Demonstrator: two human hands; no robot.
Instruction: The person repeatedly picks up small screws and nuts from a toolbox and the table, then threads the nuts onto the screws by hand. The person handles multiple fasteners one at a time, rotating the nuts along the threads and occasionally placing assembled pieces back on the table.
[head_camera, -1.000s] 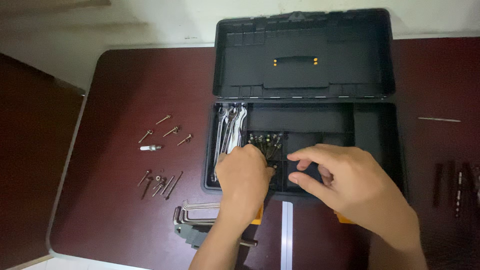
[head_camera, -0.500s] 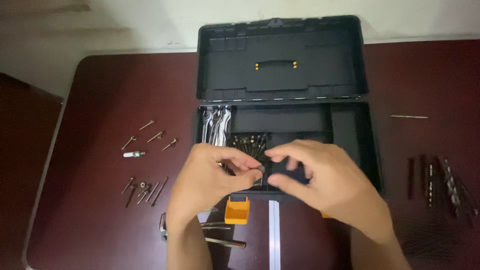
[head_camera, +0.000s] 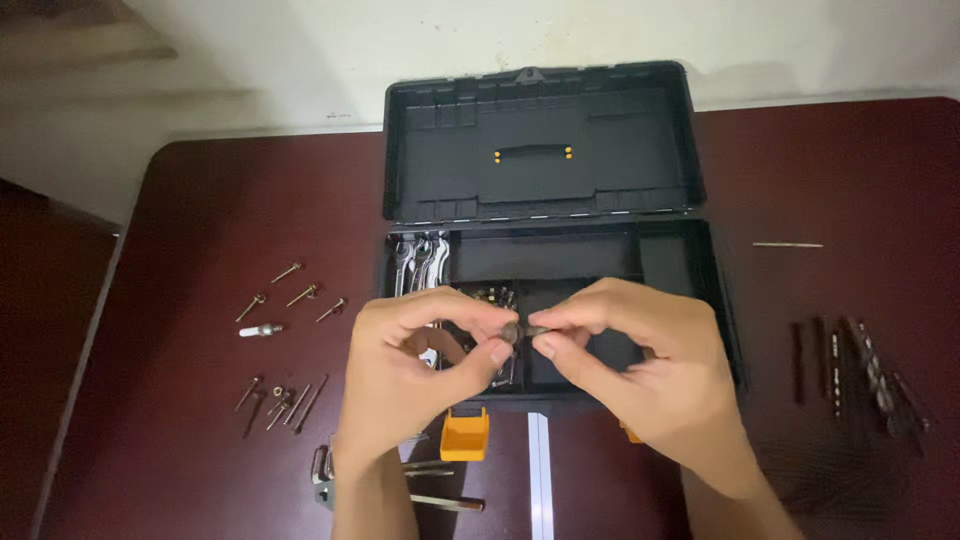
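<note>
Both hands meet over the open black toolbox (head_camera: 712, 290), and right between them sits a small dark bolt (head_camera: 524, 329), pinched from either end: the left hand (head_camera: 415, 375) has thumb and forefinger closed on its head end, the right hand (head_camera: 640, 375) has its fingertips closed on the shank end. Just how much of the bolt there is cannot be told, since the fingers cover most of it and only a short middle stretch shows. Directly beneath the grip lies the tray compartment of loose screws (head_camera: 490, 296), half masked by the knuckles, and just left of that the wrenches (head_camera: 418, 262) poke out, their lower ends lost behind the left hand. Below the grip an orange latch (head_camera: 465, 434) shows; a second one is nearly swallowed by the right wrist. Far left of the grip, scattered screws (head_camera: 285, 290) lie on the dark red table (head_camera: 180, 220); far right, a row of drill bits (head_camera: 860, 365), blurred. Hex keys (head_camera: 440, 495) near the left forearm are partly cut off at the bottom edge.
</note>
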